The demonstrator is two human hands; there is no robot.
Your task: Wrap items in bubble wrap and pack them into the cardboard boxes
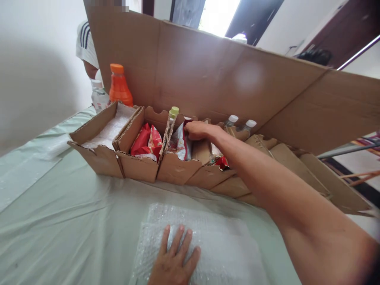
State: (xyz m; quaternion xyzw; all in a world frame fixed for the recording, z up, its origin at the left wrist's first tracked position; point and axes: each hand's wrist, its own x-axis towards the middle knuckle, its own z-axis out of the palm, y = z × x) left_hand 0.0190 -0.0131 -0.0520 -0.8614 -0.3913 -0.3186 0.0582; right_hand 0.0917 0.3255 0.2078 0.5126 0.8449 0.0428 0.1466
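My left hand [175,257] lies flat, fingers spread, on a sheet of bubble wrap [225,241] at the front of the table. With my arm stretched forward, my right hand [196,130] is closed on the upper edge of a light-coloured packet [180,142] with a dark red border. That packet stands in one compartment of a row of cardboard boxes [175,168]. To its left, red packets [147,142] fill another compartment. Just right of my hand, a red and white packet [221,160] shows partly behind my forearm.
Folded bubble wrap [109,126] lies in the leftmost box. An orange bottle [120,89] and clear bottles with white caps [233,119] stand behind the boxes. A tall cardboard panel [208,71] rises behind them. Beyond it, a person's sleeve [86,39] shows at left.
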